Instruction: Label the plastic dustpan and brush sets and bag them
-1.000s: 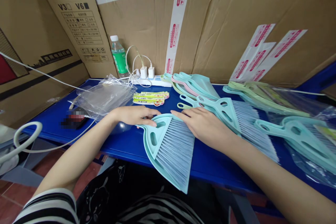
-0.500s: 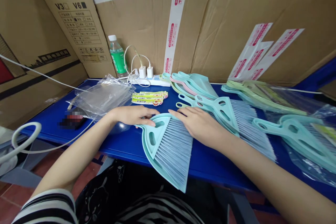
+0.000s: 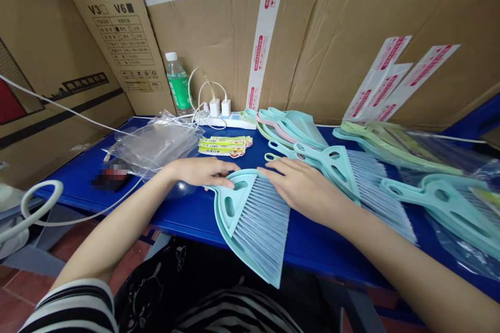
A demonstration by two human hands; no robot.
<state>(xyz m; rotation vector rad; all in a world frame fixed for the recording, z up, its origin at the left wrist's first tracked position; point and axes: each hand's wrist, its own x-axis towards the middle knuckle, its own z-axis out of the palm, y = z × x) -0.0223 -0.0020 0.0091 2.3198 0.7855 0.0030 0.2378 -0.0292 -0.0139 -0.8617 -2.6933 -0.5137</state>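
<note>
A light-blue brush with grey-blue bristles (image 3: 260, 218) lies over a matching dustpan (image 3: 230, 243), both reaching past the table's front edge. At their handle end is my left hand (image 3: 203, 171), closed round the handle with the thumb on top. My right hand (image 3: 299, 182) rests at the top right corner of the brush, its fingers stretched out and partly over the bristles' upper edge. Right of it lie more light-blue brushes (image 3: 338, 171), and a fan of blue, pink and green dustpans (image 3: 300, 127) is behind them.
Yellow-green cards (image 3: 224, 145) lie mid-table, near clear plastic bags (image 3: 160, 140). Behind stand a bottle (image 3: 178, 86) and a power strip (image 3: 238, 123) with chargers. Bagged brush sets (image 3: 457, 203) lie at the right. Cardboard boxes (image 3: 234, 41) wall the back.
The whole view has shifted slightly, so everything appears a little further right. My hands and the brush with its dustpan keep nearly the same places relative to each other.
</note>
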